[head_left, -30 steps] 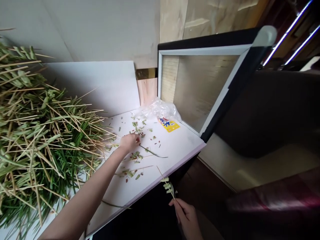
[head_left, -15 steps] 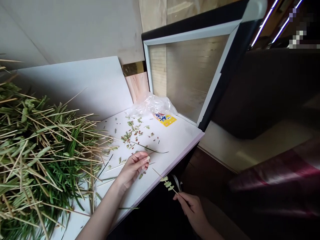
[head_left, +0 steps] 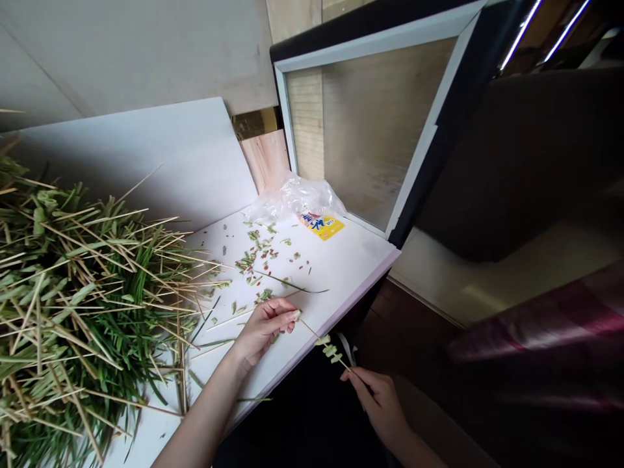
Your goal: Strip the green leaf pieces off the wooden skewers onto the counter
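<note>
Pinched in my right hand [head_left: 377, 396] is the lower end of a thin wooden skewer [head_left: 345, 365]. Several pale green vegetable pieces [head_left: 329, 350] are threaded along its middle. My left hand [head_left: 270, 328] is closed at the skewer's upper tip, thumb against forefinger, on a small pale green piece [head_left: 296, 314] that shows only in part. The tip meets these fingers; whether it has pierced the piece I cannot tell. Below and behind my left hand, loose green and reddish bits [head_left: 258, 257] lie scattered over the white table [head_left: 351, 266].
A big heap of skewers with green pieces and long green stalks [head_left: 92, 305] fills the left side. A clear plastic bag [head_left: 297, 198] with a yellow label [head_left: 322, 226] lies at the back. Behind it stands a framed glass panel [head_left: 370, 136]. The table's edge [head_left: 336, 318] runs diagonally.
The gap between my hands has narrowed. The skewer's tip, apart from my left fingers before, now reaches them, and the view has shifted slightly.
</note>
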The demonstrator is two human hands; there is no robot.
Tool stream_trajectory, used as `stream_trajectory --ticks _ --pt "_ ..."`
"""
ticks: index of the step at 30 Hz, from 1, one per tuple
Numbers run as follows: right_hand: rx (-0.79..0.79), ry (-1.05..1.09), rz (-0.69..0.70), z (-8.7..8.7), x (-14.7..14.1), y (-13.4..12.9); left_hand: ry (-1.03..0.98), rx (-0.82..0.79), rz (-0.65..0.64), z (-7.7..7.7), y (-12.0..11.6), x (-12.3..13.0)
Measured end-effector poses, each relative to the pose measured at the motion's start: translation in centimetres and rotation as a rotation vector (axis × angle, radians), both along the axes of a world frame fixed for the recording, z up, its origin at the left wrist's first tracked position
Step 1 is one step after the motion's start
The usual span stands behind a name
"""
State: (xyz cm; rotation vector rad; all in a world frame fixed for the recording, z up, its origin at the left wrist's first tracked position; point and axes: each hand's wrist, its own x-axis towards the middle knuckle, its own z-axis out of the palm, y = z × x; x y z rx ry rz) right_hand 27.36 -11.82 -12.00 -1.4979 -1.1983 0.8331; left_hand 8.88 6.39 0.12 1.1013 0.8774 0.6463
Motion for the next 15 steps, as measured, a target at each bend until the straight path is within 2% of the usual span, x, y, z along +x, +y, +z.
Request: stream_trajectory --ticks 9,15 --pt "-0.024 0.011 0.007 0.30 0.10 -0.12 0.049 0.065 -0.013 -0.59 0.16 -0.35" --pt "-0.031 -0.007 0.005 -0.08 0.20 -0.11 0.101 0.118 -0.032 -0.57 0.03 -0.34"
